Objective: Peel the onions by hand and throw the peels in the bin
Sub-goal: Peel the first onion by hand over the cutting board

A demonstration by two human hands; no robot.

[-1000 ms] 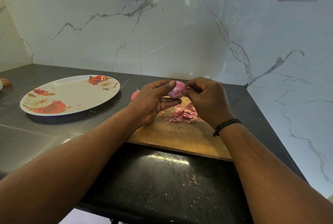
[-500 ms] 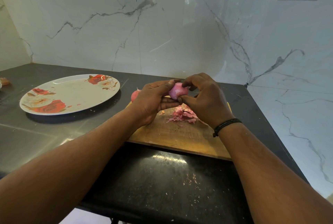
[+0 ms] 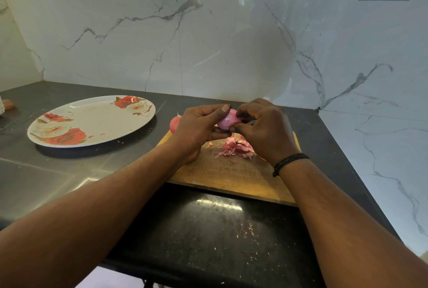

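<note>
Both hands (image 3: 231,125) grip smooth oval onion (image 3: 228,121) — papery peels (image 3: 234,148) below.

the onion (image 3: 228,122) i held was a glossy pink-lilac, and the second onion (image 3: 174,123) left of the chopping board (image 3: 231,176) was a redder pink. the board was honey-brown wood, with pale pink peels (image 3: 235,148) on it. left of the board, the plate (image 3: 92,121) was white with red and cream roses and brown leaves. the counter (image 3: 196,230) under the board was speckled black. behind it the wall (image 3: 231,44) was white marble with grey veins. my wristband (image 3: 288,162) was black.
</note>
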